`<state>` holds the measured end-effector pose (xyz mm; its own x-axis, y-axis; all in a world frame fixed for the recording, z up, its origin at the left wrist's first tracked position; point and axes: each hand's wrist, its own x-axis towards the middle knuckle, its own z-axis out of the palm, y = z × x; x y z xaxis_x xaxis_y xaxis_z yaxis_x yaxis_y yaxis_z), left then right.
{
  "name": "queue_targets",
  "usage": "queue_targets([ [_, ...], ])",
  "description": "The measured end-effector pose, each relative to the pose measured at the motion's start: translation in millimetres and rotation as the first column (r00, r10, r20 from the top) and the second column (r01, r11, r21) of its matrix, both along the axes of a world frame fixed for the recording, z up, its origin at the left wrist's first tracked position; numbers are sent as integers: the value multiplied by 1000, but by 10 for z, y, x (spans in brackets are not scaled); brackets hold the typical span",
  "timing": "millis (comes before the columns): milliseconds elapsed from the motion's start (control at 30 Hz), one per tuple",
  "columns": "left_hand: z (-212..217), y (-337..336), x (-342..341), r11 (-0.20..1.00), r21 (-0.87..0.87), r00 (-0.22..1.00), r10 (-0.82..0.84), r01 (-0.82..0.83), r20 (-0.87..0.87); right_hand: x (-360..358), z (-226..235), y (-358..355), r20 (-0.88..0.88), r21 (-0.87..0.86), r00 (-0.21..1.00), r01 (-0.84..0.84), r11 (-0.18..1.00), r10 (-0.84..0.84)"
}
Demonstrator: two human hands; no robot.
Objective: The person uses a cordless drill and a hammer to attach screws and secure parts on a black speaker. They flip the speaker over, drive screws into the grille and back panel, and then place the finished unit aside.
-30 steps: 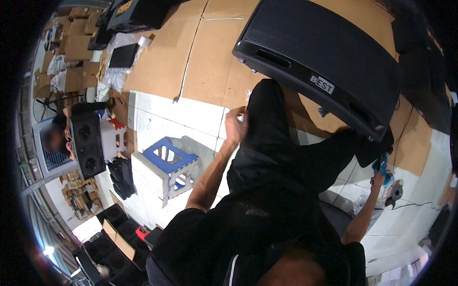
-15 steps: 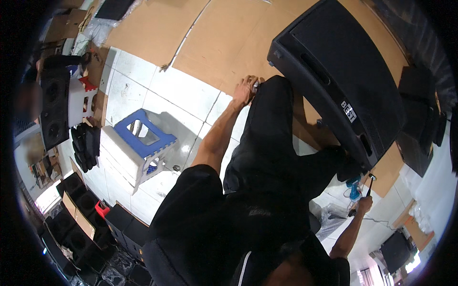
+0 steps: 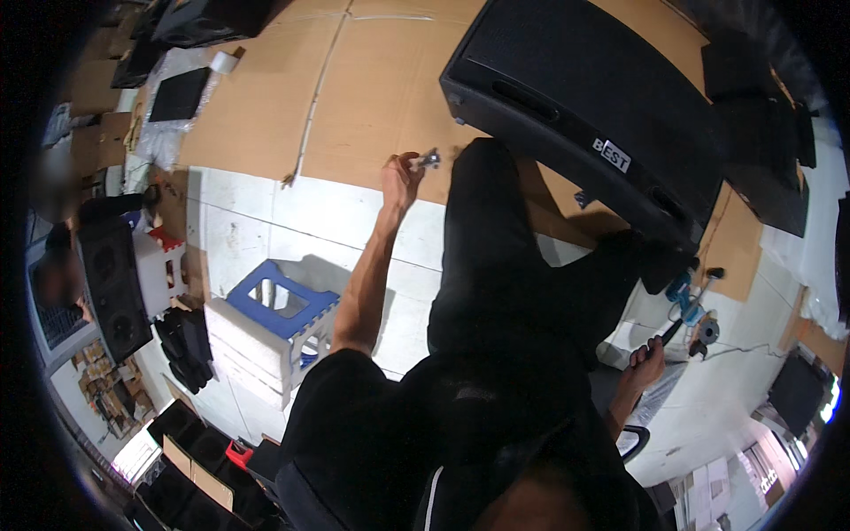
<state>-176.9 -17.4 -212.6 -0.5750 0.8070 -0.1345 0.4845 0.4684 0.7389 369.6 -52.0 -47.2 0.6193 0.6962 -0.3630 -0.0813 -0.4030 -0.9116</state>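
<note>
My left hand [image 3: 402, 183] is closed around the end of a small shiny metal piece [image 3: 428, 160], whose exact kind I cannot make out. It is held over the cardboard, left of my knee. On the right, my right hand [image 3: 648, 358] grips the black handle of a hammer, its metal head [image 3: 714, 273] pointing away from me. A large black speaker cabinet [image 3: 593, 84] with a white label rests on the cardboard just beyond my legs. Small dark feet or fittings show on its near left edge.
A teal power tool [image 3: 680, 288] lies by the hammer's head. Left of my arm stands a blue-and-white folding stool [image 3: 301, 319] with a white foam block [image 3: 243, 341]. Cardboard sheets [image 3: 239, 124] cover the far floor. More black speakers stand left and right; another person is at far left.
My left hand has moved left, away from my knee, and the metal piece shows more. My right hand and hammer have shifted against the floor. The whole view has turned.
</note>
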Motion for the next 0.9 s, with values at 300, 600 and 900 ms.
queue_targets([
  [300, 2230, 122, 1124, 943, 236, 913, -296, 234, 282, -1503, 660, 687, -73, 337, 823, -511, 790, 564],
  [600, 2620, 969, 1818, 798, 374, 812, -559, 472, 167, -1951, 856, 1497, -130, 401, 723, -588, 703, 679],
  [900, 2004, 2078, 1985, 805, 444, 774, -551, 394, 313, -1699, 403, 2604, 42, 398, 858, -484, 779, 511],
])
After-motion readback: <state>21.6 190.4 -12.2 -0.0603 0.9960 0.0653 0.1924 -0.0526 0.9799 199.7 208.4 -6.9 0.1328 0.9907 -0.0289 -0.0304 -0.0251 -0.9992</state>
